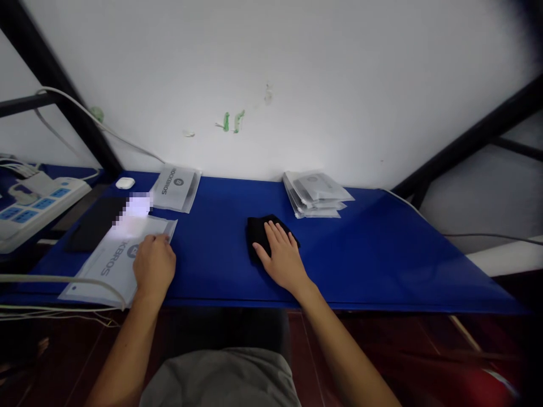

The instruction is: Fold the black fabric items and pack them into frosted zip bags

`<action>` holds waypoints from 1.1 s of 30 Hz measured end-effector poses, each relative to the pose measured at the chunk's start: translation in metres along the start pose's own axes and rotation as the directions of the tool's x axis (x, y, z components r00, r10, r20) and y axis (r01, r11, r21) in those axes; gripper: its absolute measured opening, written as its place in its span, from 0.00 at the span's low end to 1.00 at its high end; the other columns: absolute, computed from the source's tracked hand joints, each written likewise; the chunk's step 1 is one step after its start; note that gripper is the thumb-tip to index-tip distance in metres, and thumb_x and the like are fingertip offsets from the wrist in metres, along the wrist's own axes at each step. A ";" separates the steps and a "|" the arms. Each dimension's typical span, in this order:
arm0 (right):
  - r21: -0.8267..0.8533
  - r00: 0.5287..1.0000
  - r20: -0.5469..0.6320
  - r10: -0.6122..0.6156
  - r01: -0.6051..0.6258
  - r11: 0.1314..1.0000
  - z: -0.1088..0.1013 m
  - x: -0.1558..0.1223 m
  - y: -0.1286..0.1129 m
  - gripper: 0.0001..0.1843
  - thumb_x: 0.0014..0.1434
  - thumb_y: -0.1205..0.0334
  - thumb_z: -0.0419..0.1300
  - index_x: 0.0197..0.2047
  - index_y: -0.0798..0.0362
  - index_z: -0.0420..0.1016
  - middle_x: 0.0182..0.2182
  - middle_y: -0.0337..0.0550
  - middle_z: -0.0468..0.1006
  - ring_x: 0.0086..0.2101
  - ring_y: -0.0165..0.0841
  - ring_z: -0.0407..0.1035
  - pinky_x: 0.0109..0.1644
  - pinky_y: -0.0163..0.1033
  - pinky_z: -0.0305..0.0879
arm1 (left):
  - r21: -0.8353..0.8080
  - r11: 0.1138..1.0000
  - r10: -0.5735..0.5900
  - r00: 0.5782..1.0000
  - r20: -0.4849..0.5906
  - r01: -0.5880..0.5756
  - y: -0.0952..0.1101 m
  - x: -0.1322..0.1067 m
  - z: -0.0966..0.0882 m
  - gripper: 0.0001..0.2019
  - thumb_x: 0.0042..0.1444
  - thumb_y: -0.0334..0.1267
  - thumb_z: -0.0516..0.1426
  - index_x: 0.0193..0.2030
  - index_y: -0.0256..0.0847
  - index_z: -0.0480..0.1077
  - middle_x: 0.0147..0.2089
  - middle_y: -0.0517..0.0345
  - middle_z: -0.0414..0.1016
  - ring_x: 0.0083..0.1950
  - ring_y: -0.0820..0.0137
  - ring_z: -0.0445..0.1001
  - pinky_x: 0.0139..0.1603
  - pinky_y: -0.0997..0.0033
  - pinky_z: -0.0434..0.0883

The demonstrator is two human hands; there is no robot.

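Observation:
My right hand (283,254) lies flat, fingers stretched out, on a folded piece of black fabric (257,230) near the middle of the blue table. My left hand (155,264) is closed, its fingers curled over the right side of a large frosted plastic bag (112,268) printed ROCKBROS. Whether those fingers grip the bag's edge or something else is hidden under the hand. Behind the large bag, a smaller frosted ROCKBROS bag (177,188) lies close to the wall. A stack of several filled frosted bags (320,192) sits at the back, right of the fabric.
The blue table (216,243) meets a white wall (271,56). On the left are a white earbud case (125,183), a dark flat item (95,226) beside a blurred bright patch, and a power strip (46,206). A pale cable (85,278) crosses the front left corner. Black frame bars slant at both sides.

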State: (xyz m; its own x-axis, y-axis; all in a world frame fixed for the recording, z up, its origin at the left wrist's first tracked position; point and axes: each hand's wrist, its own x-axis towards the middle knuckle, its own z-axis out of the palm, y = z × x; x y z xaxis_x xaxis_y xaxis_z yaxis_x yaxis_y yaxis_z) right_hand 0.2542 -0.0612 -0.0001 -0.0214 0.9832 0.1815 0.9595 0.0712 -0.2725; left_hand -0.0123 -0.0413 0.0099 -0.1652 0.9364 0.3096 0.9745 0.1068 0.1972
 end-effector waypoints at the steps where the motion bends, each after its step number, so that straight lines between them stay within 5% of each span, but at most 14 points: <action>1: 0.002 1.000 -0.005 -0.001 0.001 1.000 0.000 0.000 0.000 0.34 0.66 0.46 0.45 0.67 0.59 0.55 0.67 0.52 0.56 0.66 0.43 0.46 0.67 0.56 0.45 | 0.000 1.000 -0.014 1.000 0.005 0.014 0.000 0.000 0.000 0.17 0.61 0.34 0.45 0.44 0.35 0.74 0.40 0.41 0.73 0.41 0.53 0.73 0.38 0.55 0.71; 5: 0.004 1.000 -0.007 -0.001 0.001 1.000 0.000 0.000 0.000 0.34 0.66 0.46 0.44 0.67 0.59 0.55 0.66 0.52 0.56 0.66 0.43 0.47 0.67 0.56 0.45 | -0.008 1.000 -0.009 1.000 -0.010 0.009 0.000 0.000 -0.001 0.17 0.62 0.39 0.46 0.43 0.35 0.74 0.42 0.40 0.73 0.43 0.51 0.72 0.37 0.54 0.71; 15: 0.015 1.000 -0.016 0.003 -0.003 1.000 -0.001 -0.002 -0.001 0.33 0.65 0.47 0.46 0.68 0.55 0.54 0.66 0.52 0.56 0.66 0.43 0.47 0.66 0.59 0.46 | 0.082 0.996 -0.046 0.998 0.044 0.043 0.010 0.003 -0.005 0.16 0.62 0.33 0.43 0.38 0.33 0.72 0.36 0.40 0.74 0.37 0.53 0.74 0.34 0.57 0.69; 19: 0.003 0.997 0.033 0.070 -0.070 0.998 -0.006 -0.003 -0.001 0.33 0.65 0.48 0.47 0.67 0.58 0.55 0.67 0.54 0.55 0.66 0.44 0.46 0.66 0.60 0.47 | 0.086 0.986 0.133 0.986 0.099 -0.142 0.032 -0.025 -0.005 0.13 0.62 0.31 0.45 0.35 0.37 0.70 0.35 0.48 0.73 0.36 0.59 0.74 0.34 0.63 0.69; 24: -0.042 0.990 0.005 0.144 -0.143 0.989 -0.012 -0.007 0.010 0.33 0.64 0.49 0.48 0.66 0.60 0.57 0.66 0.56 0.57 0.66 0.46 0.48 0.66 0.59 0.47 | -0.045 0.917 0.399 0.907 0.133 -0.397 0.074 -0.054 0.001 0.11 0.61 0.26 0.46 0.36 0.39 0.68 0.35 0.52 0.71 0.40 0.62 0.71 0.38 0.64 0.70; 33: -0.039 0.974 -0.056 0.222 -0.224 0.974 -0.008 -0.012 0.034 0.33 0.64 0.49 0.47 0.67 0.59 0.55 0.66 0.58 0.55 0.66 0.49 0.46 0.64 0.63 0.47 | -0.171 0.847 0.526 0.840 0.133 -0.503 0.122 -0.018 0.002 0.14 0.59 0.22 0.44 0.37 0.36 0.70 0.38 0.46 0.71 0.43 0.58 0.70 0.38 0.60 0.69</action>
State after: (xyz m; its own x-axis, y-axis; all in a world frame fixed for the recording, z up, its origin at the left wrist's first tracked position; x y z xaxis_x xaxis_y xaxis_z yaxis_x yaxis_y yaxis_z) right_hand 0.2895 -0.0721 -0.0041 0.2074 0.9635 0.1692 0.9502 -0.1574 -0.2688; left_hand 0.1103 -0.0450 0.0269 0.3934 0.8874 0.2404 0.8829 -0.4376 0.1703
